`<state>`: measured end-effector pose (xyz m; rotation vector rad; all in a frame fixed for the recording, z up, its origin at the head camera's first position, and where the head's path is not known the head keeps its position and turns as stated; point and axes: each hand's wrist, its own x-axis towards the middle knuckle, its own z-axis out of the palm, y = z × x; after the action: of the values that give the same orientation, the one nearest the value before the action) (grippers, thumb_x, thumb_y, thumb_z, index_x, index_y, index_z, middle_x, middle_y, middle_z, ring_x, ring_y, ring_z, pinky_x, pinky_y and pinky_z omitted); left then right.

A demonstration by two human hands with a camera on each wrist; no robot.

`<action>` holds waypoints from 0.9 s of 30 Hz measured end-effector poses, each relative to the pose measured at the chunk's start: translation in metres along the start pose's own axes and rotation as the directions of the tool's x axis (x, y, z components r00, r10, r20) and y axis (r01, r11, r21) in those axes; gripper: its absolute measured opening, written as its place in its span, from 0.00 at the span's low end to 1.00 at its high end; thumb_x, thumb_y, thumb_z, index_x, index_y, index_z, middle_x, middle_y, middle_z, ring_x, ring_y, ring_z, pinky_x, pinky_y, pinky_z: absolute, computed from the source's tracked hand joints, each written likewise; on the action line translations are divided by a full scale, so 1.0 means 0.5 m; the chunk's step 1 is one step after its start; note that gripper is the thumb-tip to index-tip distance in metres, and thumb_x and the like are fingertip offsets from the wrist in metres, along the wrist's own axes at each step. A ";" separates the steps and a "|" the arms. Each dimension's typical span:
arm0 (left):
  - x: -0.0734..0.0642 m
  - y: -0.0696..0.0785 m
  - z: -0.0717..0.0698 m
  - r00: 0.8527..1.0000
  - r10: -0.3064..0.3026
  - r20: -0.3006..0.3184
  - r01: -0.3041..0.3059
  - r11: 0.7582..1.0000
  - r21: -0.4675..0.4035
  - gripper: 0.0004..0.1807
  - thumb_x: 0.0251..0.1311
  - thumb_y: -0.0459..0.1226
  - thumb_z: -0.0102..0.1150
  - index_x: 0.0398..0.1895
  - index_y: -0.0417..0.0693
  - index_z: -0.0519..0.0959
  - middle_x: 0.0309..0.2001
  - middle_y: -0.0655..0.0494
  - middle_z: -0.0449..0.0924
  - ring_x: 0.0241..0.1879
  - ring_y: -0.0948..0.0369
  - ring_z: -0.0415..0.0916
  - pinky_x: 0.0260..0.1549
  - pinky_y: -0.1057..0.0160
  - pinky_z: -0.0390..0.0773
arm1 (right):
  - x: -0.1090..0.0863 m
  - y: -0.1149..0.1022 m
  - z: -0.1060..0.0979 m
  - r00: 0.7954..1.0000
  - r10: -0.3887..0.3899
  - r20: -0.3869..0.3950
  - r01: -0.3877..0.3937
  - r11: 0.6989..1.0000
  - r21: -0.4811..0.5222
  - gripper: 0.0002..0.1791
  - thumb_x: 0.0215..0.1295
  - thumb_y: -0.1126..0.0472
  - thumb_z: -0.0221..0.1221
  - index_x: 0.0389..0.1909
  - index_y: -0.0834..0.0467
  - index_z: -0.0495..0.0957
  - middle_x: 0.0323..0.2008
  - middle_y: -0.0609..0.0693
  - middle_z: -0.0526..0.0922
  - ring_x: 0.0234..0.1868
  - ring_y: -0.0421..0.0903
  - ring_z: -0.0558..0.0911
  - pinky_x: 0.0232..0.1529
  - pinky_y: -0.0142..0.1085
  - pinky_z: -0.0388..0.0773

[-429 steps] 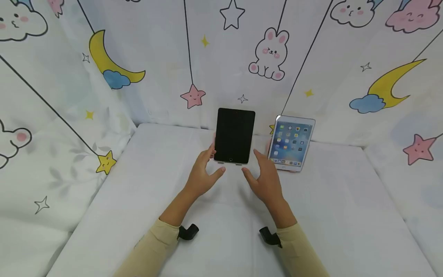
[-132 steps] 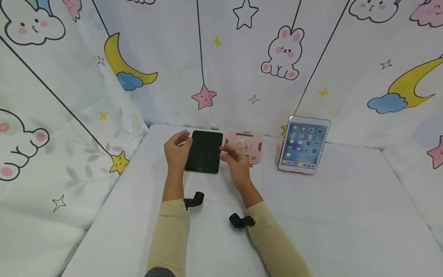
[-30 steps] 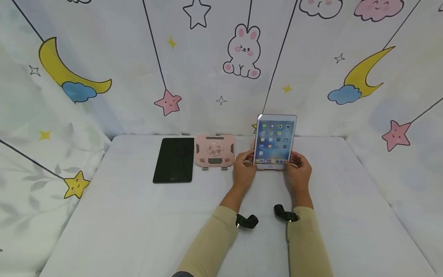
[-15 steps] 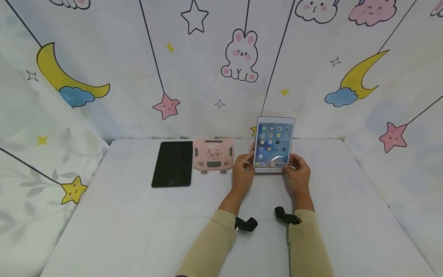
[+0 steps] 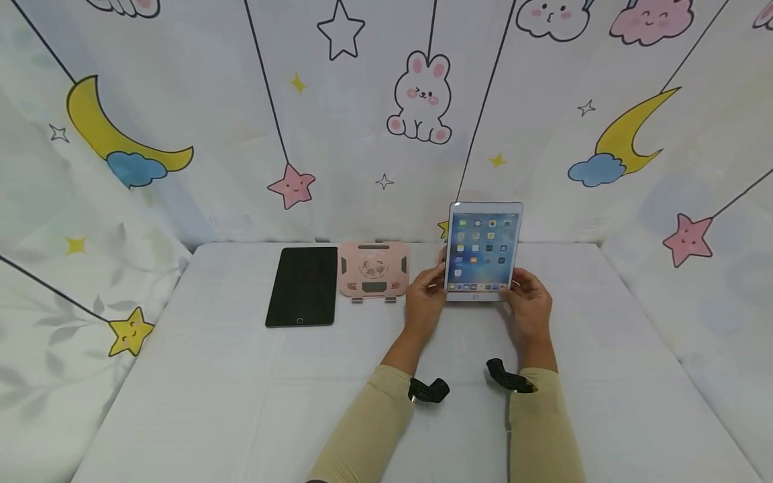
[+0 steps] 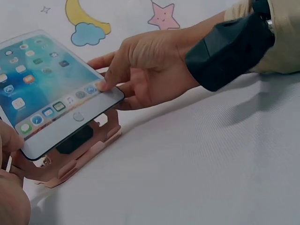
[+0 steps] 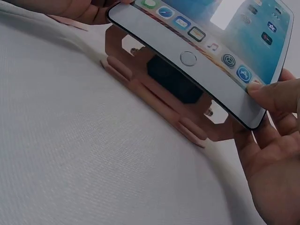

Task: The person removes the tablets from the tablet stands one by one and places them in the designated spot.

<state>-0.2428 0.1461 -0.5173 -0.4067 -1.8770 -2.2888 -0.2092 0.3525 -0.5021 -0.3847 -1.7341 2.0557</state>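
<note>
A white tablet with a lit home screen is held just above a pink stand, which also shows in the right wrist view as the pink stand. My left hand grips the tablet's lower left corner. My right hand pinches its lower right corner, thumb on the bezel. In the left wrist view the tablet tilts back, its bottom edge clear of the stand's lip.
A black tablet with a dark screen lies flat on the white table at the left. Beside it stands a second pink stand, unloaded. Cartoon-print curtains wall in the back and both sides.
Both hands have raised the lit tablet slightly off its stand and shifted it a little to the right. The black tablet and the other stand have stayed put.
</note>
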 end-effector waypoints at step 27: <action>-0.037 0.091 0.122 0.995 0.069 0.068 -0.069 0.998 -0.005 0.28 0.57 0.17 0.61 0.62 0.41 0.81 0.54 0.45 0.86 0.48 0.58 0.84 0.48 0.69 0.85 | -0.014 -0.107 -0.118 0.997 -0.078 0.008 0.071 0.935 0.349 0.27 0.54 0.88 0.61 0.55 0.69 0.82 0.39 0.53 0.88 0.35 0.46 0.89 0.35 0.35 0.88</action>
<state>-0.2054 0.1955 -0.4695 -0.5479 -1.8608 -2.2600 -0.1682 0.4074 -0.4609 -0.1826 -1.3330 2.2596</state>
